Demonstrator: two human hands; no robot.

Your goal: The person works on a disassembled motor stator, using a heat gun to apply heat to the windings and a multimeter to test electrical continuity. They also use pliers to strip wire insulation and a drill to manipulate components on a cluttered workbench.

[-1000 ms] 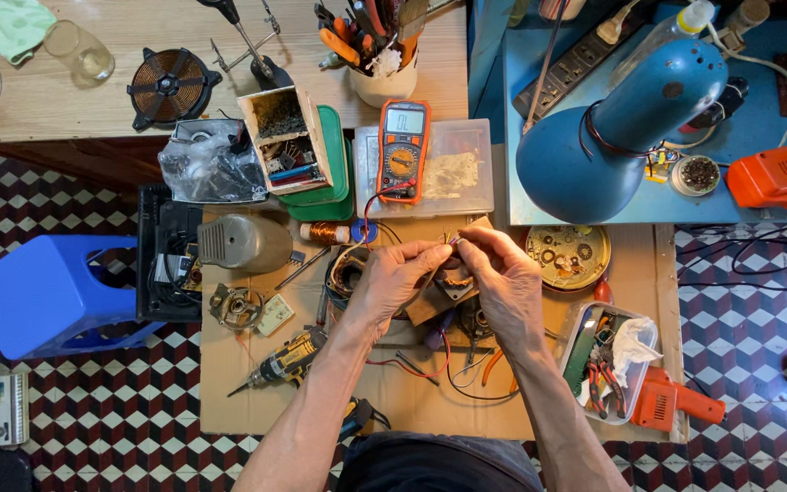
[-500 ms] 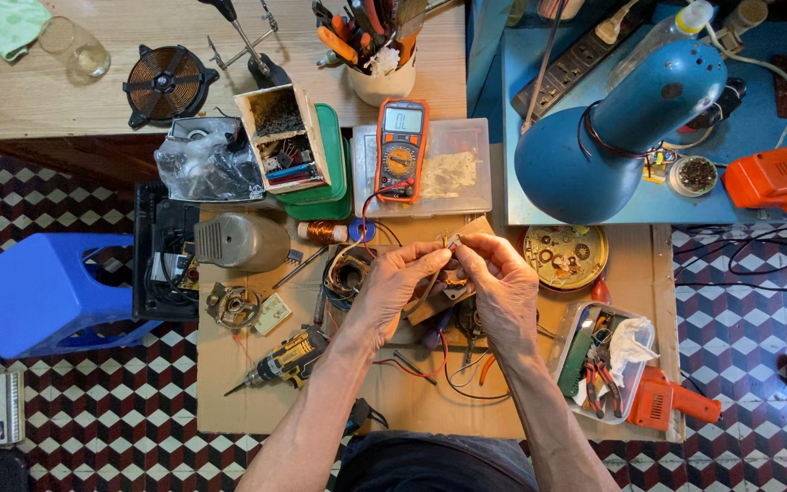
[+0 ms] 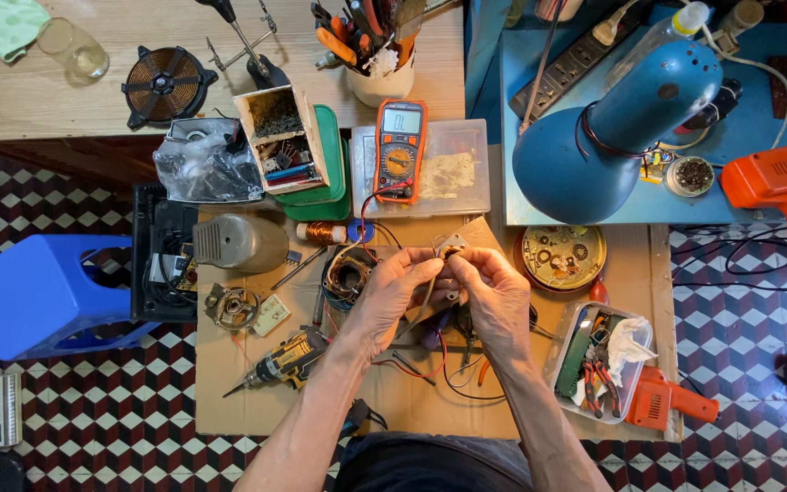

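My left hand point(image 3: 393, 296) and my right hand point(image 3: 494, 296) meet above a sheet of cardboard point(image 3: 248, 392) on the floor. Together their fingertips pinch a small metal part point(image 3: 449, 248) with thin wires hanging from it. Just left of my left hand lies a motor stator with copper windings point(image 3: 348, 271). Red and black leads point(image 3: 430, 369) trail on the cardboard under my wrists. An orange multimeter point(image 3: 399, 150) rests on a clear plastic box beyond my hands.
A cordless drill point(image 3: 286, 358) lies at the left, a grey motor housing point(image 3: 240, 242) beyond it. A blue lamp point(image 3: 608, 137), round brass plate point(image 3: 563, 257), tool tray point(image 3: 598, 360), orange glue gun point(image 3: 781, 191) and blue stool point(image 3: 43, 292) surround the cardboard.
Both hands have drawn closer together over the small part, fingertips shifting on it. Nothing else on the cardboard has moved.
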